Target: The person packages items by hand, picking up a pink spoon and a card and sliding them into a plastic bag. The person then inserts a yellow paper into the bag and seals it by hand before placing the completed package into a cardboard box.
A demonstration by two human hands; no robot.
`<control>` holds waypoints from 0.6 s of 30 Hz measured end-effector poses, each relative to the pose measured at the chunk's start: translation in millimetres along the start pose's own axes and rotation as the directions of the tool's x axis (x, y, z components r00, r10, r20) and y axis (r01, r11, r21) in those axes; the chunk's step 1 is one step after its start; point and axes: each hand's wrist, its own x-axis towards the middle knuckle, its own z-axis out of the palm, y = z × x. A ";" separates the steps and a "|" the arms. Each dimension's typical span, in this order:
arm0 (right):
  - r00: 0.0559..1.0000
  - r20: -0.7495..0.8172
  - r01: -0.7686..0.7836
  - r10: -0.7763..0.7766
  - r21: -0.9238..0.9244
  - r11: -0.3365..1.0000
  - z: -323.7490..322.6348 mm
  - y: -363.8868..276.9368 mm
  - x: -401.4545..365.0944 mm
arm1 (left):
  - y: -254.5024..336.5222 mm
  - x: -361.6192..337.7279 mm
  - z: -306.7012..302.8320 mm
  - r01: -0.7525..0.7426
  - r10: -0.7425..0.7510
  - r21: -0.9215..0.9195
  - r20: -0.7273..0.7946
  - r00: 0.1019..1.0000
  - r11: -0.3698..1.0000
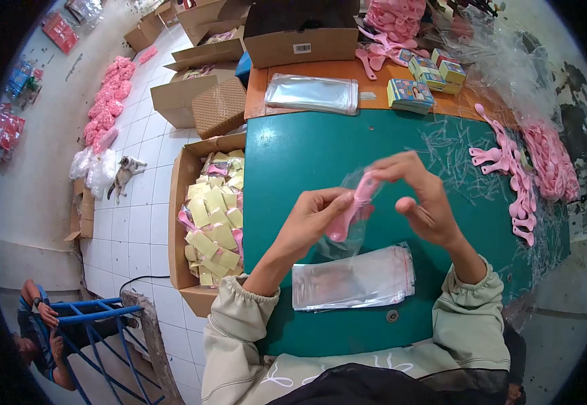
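At the left of the frame a cardboard box [180, 202] of yellow packets stands beside the green table [293, 155]. Just left of centre, the left hand [317, 217] reaches up from its bent wrist, fingers closed on a pink plastic piece [353, 210] that sits partly inside a clear bag [349, 233], held above the table. Below lies a stack of clear bags [351, 278]. The right hand [423, 201] arches over, thumb and forefinger pinching the bag's top end. At the far right lies a row of pink pieces [518, 185].
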 end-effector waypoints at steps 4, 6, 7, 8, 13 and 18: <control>0.954 0.289 0.088 -0.075 -0.032 0.996 -2.4 8.7 23.4 | -8.6 2.1 -5.3 -0.043 0.038 -0.068 -0.075 0.996 0.997; 0.909 0.403 0.063 -0.104 0.114 0.991 -9.9 23.2 38.8 | -6.7 4.0 -7.4 -0.053 0.044 -0.111 -0.079 0.996 0.992; 0.888 0.436 0.043 -0.145 0.235 0.971 -23.1 39.1 51.8 | -5.8 4.5 -8.5 -0.056 0.045 -0.132 -0.080 0.996 0.990; 0.934 0.356 -0.065 -0.022 0.230 0.971 -41.3 63.3 65.2 | -4.0 4.8 -9.3 -0.058 0.050 -0.111 -0.074 0.996 0.992; 0.833 -0.430 -0.553 0.348 -0.659 0.510 -126.2 221.9 94.3 | -7.7 7.4 -11.8 -0.097 0.094 -0.057 -0.049 0.994 0.994; 0.885 -0.453 -0.458 0.113 -0.797 0.394 -116.2 235.4 82.8 | -6.8 9.5 -8.0 -0.065 0.058 -0.084 -0.072 0.996 0.994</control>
